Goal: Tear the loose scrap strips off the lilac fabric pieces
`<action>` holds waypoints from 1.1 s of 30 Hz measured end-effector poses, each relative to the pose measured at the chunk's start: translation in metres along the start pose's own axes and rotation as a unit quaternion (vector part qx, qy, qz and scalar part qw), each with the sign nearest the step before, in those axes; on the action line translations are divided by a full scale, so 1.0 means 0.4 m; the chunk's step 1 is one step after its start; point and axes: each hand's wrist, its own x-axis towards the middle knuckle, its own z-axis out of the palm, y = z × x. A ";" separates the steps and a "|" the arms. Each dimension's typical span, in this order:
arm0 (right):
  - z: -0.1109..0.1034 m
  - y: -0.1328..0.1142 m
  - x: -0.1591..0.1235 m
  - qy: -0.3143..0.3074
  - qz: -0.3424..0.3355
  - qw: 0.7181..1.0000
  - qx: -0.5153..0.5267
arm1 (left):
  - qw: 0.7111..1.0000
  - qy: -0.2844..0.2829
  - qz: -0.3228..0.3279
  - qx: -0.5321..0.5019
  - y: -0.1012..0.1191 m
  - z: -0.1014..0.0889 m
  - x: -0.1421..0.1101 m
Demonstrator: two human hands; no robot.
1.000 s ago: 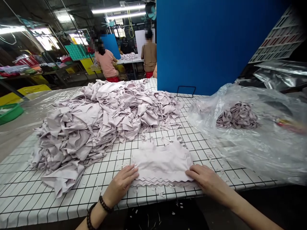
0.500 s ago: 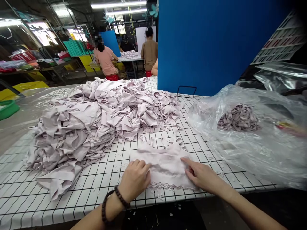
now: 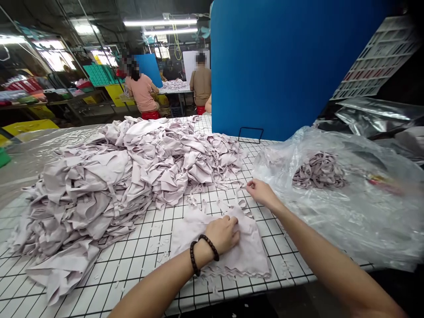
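A small stack of pale lilac garments (image 3: 247,254) lies flat near the front edge of the grid-patterned table (image 3: 139,254). My left hand (image 3: 223,233), with a dark bead bracelet on the wrist, rests curled on top of the stack and presses it down. My right hand (image 3: 261,192) reaches further back and pinches a thin lilac strap (image 3: 239,194) at the top of the stack. A big heap of the same lilac garments (image 3: 132,172) covers the table's left and middle.
A clear plastic bag (image 3: 338,198) holding a bundle of lilac straps (image 3: 318,170) lies at the right. A blue board (image 3: 281,62) stands behind the table. Other people (image 3: 142,90) work at a far table. Fabric scraps litter the grid cloth.
My left hand moved from the stack's lower left corner onto its middle. My right hand left the stack's right edge and reached back to the straps.
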 end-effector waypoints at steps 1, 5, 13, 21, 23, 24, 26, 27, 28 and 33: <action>0.011 -0.006 0.038 0.019 0.010 1.000 -0.004 | 1.000 -0.003 -0.014 0.002 0.005 -0.002 0.010; 0.048 -0.023 0.136 0.015 0.020 0.999 0.026 | 0.997 0.043 -0.063 -0.003 0.026 0.021 0.048; -0.030 -0.047 0.192 -0.070 0.024 0.964 0.255 | 0.986 0.095 -0.088 -0.107 0.007 0.059 0.077; -0.145 -0.097 0.135 -0.159 -0.114 0.900 0.391 | 0.970 0.104 -0.084 -0.201 -0.013 0.037 0.073; -0.164 -0.106 0.117 -0.221 -0.162 0.914 0.297 | 0.969 0.101 -0.085 -0.208 -0.013 0.037 0.074; -0.171 -0.110 0.109 -0.240 -0.174 0.931 0.214 | 0.969 0.097 -0.087 -0.209 -0.012 0.038 0.074; -0.174 -0.111 0.095 -0.226 -0.182 0.957 0.013 | 0.970 0.091 -0.090 -0.208 -0.010 0.038 0.076; -0.171 -0.108 0.089 -0.188 -0.192 0.960 -0.082 | 0.970 0.088 -0.090 -0.206 -0.009 0.039 0.076; -0.165 -0.104 0.084 -0.142 -0.207 0.955 -0.159 | 0.971 0.087 -0.090 -0.205 -0.008 0.039 0.076; -0.113 -0.070 0.076 -0.027 -0.310 0.918 -0.246 | 0.972 0.092 -0.092 -0.196 -0.006 0.038 0.073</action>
